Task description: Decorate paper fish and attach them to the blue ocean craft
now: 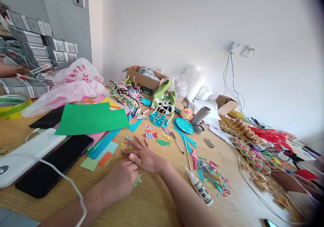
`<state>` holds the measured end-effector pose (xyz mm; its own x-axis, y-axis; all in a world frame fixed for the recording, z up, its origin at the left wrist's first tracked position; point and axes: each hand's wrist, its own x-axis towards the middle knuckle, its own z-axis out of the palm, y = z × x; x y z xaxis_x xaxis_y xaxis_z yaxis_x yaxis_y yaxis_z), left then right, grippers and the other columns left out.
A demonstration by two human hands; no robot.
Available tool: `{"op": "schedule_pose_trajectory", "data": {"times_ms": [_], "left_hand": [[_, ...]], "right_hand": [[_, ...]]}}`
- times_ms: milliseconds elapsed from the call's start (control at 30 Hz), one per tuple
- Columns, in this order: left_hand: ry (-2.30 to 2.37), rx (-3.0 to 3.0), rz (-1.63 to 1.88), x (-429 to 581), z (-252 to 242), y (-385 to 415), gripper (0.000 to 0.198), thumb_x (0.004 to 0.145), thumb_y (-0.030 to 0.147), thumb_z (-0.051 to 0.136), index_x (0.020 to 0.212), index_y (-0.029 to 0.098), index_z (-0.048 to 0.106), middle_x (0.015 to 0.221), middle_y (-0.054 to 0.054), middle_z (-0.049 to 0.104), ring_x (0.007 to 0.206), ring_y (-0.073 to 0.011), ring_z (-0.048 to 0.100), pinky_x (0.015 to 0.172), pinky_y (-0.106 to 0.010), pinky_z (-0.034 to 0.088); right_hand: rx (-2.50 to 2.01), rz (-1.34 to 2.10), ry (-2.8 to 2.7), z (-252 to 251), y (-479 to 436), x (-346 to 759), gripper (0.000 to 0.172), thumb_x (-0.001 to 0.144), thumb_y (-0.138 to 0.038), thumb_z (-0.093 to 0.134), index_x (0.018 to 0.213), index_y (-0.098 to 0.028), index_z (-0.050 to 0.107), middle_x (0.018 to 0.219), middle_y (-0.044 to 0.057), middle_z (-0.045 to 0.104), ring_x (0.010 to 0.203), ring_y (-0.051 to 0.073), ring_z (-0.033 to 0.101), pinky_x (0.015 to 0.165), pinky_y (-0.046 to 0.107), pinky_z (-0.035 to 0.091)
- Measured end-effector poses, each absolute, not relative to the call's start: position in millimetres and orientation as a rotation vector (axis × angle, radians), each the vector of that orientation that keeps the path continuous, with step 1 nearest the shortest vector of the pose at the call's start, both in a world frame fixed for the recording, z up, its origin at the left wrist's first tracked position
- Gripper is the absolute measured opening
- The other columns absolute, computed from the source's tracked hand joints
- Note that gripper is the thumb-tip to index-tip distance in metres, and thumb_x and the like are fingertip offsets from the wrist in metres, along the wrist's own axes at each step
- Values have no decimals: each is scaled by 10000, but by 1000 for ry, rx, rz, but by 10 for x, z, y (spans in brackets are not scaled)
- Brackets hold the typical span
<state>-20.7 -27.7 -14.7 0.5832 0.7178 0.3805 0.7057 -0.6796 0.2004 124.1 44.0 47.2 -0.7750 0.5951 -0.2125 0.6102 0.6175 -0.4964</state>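
Observation:
My left hand [124, 175] is closed, its fingers curled under and hidden, knuckles against my right hand's thumb. A pale green paper cutout [138, 180] with pointed edges shows beside those knuckles; whether it is held or lies on the table I cannot tell. My right hand [149, 157] is stretched out palm down, fingers apart. Just past its fingertips lies a colourful spotted paper cutout [126, 143], partly covered. Nearby are a striped paper fish [151, 135] and a green paper fish [164, 142]. A white glue bottle [199, 188] lies right of my right forearm.
Green paper sheets [88, 119], a black phone [54, 166] and a white power bank [30, 156] are on the left. Paper scraps [212, 174], a pen [178, 142] and a metal flask [200, 115] lie to the right. Other people's hands show at both sides.

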Motion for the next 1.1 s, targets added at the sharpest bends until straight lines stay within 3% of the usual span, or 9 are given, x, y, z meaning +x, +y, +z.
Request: {"op": "schedule_pose_trajectory", "data": {"times_ms": [267, 500, 800, 933, 1100], "left_hand": [[1268, 2748, 583, -216, -101, -293, 213, 690, -8, 525, 616, 168, 617, 658, -47, 654, 674, -190, 611, 632, -293, 448], [1251, 2769, 555, -228, -100, -289, 211, 724, -1, 525, 637, 170, 614, 675, -45, 649, 675, -194, 604, 645, -305, 454], [1242, 2760, 642, -223, -134, -283, 245, 742, -12, 484, 628, 170, 602, 652, -39, 615, 672, -182, 586, 654, -296, 446], [1240, 2765, 615, -231, -122, -273, 240, 735, -20, 512, 613, 170, 594, 650, -32, 614, 670, -179, 579, 639, -292, 428], [1220, 2770, 603, -238, -98, -283, 262, 774, -29, 502, 622, 176, 563, 665, -22, 589, 684, -171, 568, 636, -293, 410]], "right_hand": [[1144, -797, 2832, 483, 485, 1298, 568, 998, -602, 154, 1430, -385, 452, 1641, -41, 66, 1498, 275, -103, 1177, 583, -79], [1249, -796, 2758, 452, 424, 1383, 620, 981, -634, 138, 1423, -360, 475, 1636, 7, 125, 1497, 291, -98, 1179, 592, -53], [1248, -785, 2779, 489, 361, 1428, 621, 979, -635, 133, 1385, -372, 523, 1637, -28, 122, 1498, 290, -97, 1185, 580, -67], [1304, -774, 2792, 477, 406, 1441, 625, 981, -633, 135, 1469, -350, 404, 1639, 5, 113, 1502, 280, -66, 1189, 575, -35], [1466, -646, 2737, 381, 288, 1725, 756, 982, -627, 146, 1564, -150, 69, 1632, 99, 10, 1504, 227, -52, 1207, 530, 9]]}}
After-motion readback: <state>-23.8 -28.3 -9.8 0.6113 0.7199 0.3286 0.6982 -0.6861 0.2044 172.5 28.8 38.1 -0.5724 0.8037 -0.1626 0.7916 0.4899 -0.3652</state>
